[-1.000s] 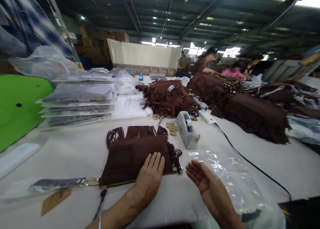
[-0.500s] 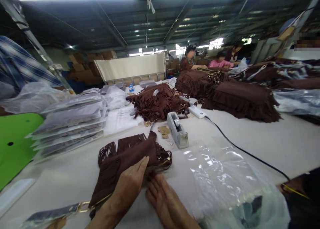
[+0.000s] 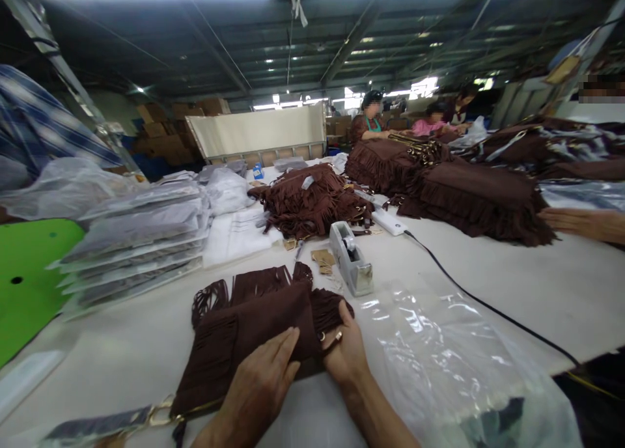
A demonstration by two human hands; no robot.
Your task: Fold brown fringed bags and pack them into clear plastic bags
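Observation:
A dark brown fringed bag (image 3: 273, 311) lies on the table in front of me, a gold-coloured zip along its near edge. My left hand (image 3: 261, 379) rests flat on the bag's near side with its fingers stretched out. At the bag's right end, my right hand (image 3: 347, 351) grips the fringed edge, thumb on top and fingers underneath. Small gold-coloured metal fittings (image 3: 336, 336) show beside that hand. A strap (image 3: 100, 422) wrapped in a clear or grey cover is joined to the bag's left corner by a gold ring (image 3: 161, 411).
A tape dispenser (image 3: 351, 259) stands just beyond the bag. Clear plastic bags (image 3: 430, 344) lie at right, with a black cable (image 3: 469, 295) behind them. Wrapped packs (image 3: 137, 239) are stacked left; brown fringed bags (image 3: 473, 197) are piled behind. Another person's hand (image 3: 583, 223) reaches in at right.
My right hand has moved up and right from the bag's near edge and taken hold of its right end. That end now lies more spread out. Another person's hand has appeared at right.

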